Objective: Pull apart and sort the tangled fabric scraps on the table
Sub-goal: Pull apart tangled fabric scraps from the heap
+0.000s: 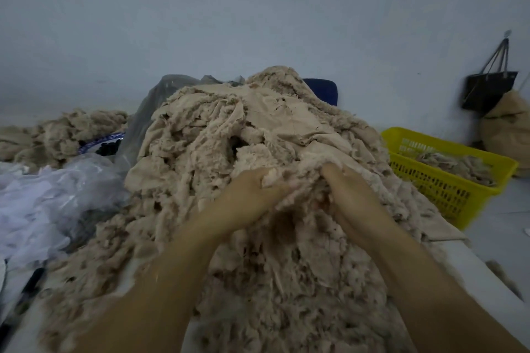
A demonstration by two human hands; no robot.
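My left hand point(249, 195) fingers curl round a clump point(271, 176) of the scrap pile point(218, 129), my right hand point(348, 195) fingers are buried so can't tell; soft, light, snaggy, so grab close to the tangle.

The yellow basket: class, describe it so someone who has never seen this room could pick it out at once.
Start at the big heap of beige fabric scraps in the middle, then look to its right, below the black bag hanging on the wall. There stands the yellow basket, perforated plastic with a few scraps inside: the only yellow thing among beige and grey.
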